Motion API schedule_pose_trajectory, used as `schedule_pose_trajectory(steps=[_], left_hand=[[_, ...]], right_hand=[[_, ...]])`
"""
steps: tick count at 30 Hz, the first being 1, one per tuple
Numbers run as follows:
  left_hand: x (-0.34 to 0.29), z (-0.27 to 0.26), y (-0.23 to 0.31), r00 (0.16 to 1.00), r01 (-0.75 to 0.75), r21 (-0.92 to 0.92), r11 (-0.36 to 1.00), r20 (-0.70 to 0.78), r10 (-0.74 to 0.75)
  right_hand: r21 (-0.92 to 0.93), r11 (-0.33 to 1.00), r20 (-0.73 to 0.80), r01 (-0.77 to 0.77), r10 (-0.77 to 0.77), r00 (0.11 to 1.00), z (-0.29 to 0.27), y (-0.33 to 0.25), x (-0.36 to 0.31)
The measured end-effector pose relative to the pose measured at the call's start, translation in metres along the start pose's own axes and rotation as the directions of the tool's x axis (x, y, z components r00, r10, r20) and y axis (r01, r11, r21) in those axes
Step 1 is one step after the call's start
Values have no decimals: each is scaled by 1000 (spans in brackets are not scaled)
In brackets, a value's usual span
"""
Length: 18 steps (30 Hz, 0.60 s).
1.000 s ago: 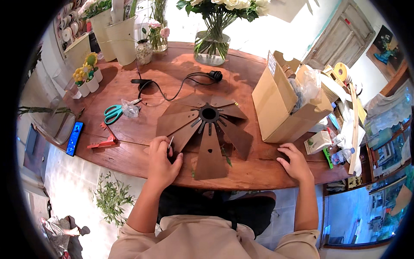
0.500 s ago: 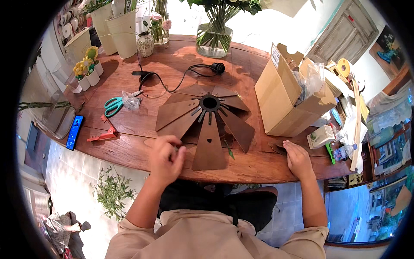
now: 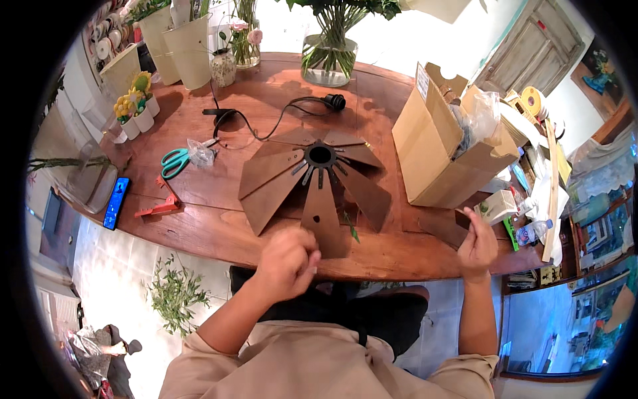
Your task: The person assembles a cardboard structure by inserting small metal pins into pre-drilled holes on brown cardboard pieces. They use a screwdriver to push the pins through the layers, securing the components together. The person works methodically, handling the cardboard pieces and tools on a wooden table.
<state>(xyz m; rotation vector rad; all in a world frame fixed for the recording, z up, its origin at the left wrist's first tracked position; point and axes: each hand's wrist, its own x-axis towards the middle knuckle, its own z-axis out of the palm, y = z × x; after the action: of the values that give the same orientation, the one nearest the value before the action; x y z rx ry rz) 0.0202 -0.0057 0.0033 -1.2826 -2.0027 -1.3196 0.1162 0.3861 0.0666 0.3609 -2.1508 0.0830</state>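
In the middle of the table stands a brown cone-shaped lampshade made of overlapping flat blades around a dark slotted ring. My left hand is closed beside the lower end of its front blade. Whatever those fingers pinch, if anything, is hidden. A loose brown blade lies flat at the right, below the box. At its right end is my right hand, raised slightly with thumb and fingers drawn together. What they hold is too small or covered to make out.
An open cardboard box stands on the right, with a plastic bottle nearby. Teal scissors, a red tool, a phone and a black cable lie leftward. A glass vase stands at the back.
My left hand has moved right, closer to the front blade. My right hand has shifted slightly right, uncovering more of the loose blade. The lampshade's front blade has swung slightly right.
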Motion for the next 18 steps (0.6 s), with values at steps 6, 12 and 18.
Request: schedule_pose_trajectory(steps=[6,12,18], left_hand=[[10,7,8,999,-17,196,980,53,6],[13,-2,24,999,-51,137,989,0,52],[-22,2,43,974,220,-212,952,105,-201]], right_hand=[[150,972,-150,-182,205,967,-2,-30,12],[366,792,-221,-489,584,781,2,-55,-1],[682,375,100,-628,803,588,14,-119,32]])
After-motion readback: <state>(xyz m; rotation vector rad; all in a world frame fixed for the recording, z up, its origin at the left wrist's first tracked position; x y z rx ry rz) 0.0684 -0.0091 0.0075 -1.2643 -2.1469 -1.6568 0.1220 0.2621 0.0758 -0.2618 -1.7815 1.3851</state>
